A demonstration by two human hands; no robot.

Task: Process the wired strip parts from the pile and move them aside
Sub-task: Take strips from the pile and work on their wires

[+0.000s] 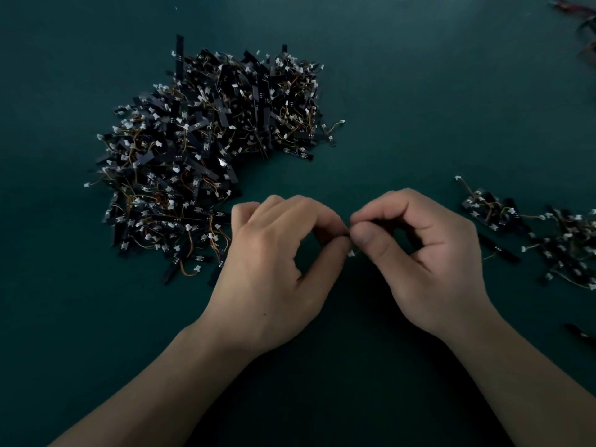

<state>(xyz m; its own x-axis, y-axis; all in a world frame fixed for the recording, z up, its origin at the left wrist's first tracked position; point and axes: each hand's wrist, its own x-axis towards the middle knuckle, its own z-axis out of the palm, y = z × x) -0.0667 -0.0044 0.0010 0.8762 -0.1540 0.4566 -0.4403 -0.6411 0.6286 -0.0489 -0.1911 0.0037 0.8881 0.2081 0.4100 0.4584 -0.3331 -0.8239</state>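
While both hands meet over the middle of the dark green table (419,108), they pinch a single wired strip part (346,234) between them. The left hand (277,262) has thumb and forefinger curled into a ring that closes on the part's dark end, with the other fingers bent behind. The right hand (419,253) mirrors it, thumb tip and bent forefinger pressed onto the same piece, so the fingertips of the two hands nearly touch. Most of the part is hidden by the fingers. Only a sliver of black strip and a small white connector (351,253) just below the thumbs show. Whether the part rests on the table or is lifted off it cannot be told.

Up and to the left of the hands lies the big pile (206,156) of the same parts: black strips, thin orange and yellow wires and white connectors, all tangled. Its near edge lies just beside the left hand's knuckles. Well apart on the right sits a smaller heap (561,240) of such parts, with one loose strip (498,248) between it and the right hand. Reddish and dark objects (574,8), too dim to name, sit at the far right corner.
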